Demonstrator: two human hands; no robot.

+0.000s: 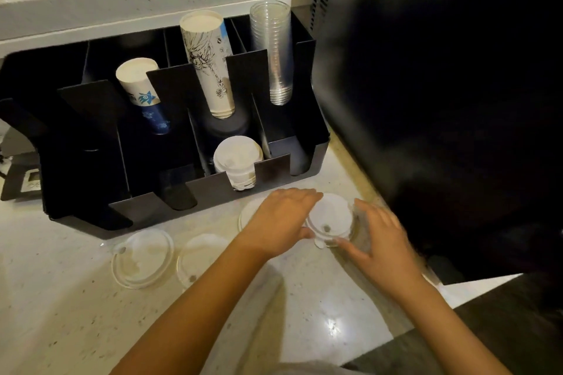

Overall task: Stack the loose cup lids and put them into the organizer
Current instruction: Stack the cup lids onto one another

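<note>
Both my hands close around a small stack of clear cup lids on the counter, just in front of the black organizer. My left hand grips its left side and my right hand its right side. Two loose clear lids lie flat to the left, one lid beside the other lid. A third lid peeks out from under my left hand. Inside a front compartment of the organizer stands a stack of white lids.
The organizer holds a short paper cup stack, a tall printed cup stack and a clear plastic cup stack. A large black appliance stands right of my hands. A raised white shelf runs behind. The counter edge lies lower right.
</note>
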